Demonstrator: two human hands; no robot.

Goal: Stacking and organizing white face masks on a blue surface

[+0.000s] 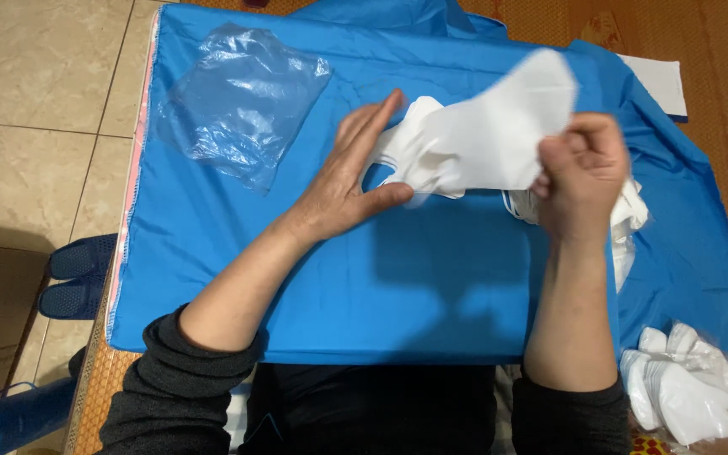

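On blue cloth (431, 286), between both hands: white sock (490, 135), lifted partly off the surface, toe end up and away, open end down by the left palm.
Left hand (351, 173): flat and wide, fingers stretched out, side of palm pressed against the sock's open end; thumb spread toward the right. Holding nothing closed; seemingly pinning and smoothing the fabric so it lies flat.
Right hand (583, 173): curled into a pinch, closed on the sock's near edge; raised above the cloth, probably to keep the fabric taut against the left palm.
Sock look: plain white, thin, soft, slightly creased near the left palm; smooth and stretched across the middle; rounded toe.
Under and just right of right hand: loose pile of more white socks (629, 215), crumpled, partly hidden by the wrist.
Near right elbow, well apart from the pinch: pack of white socks (688, 392) in clear wrap, lying at the cloth's lower corner.
Beyond left fingertips, well apart: empty clear plastic bag (242, 101), wrinkled, flat on the cloth.
Far left of left forearm, off the cloth: dark blue slippers (77, 274) on tiled floor (27, 101).
Beyond right hand, at the cloth's edge: white paper sheet (659, 80), only partly visible.
Cloth: bright blue, spread wide as a working surface, rumpled on the right side.
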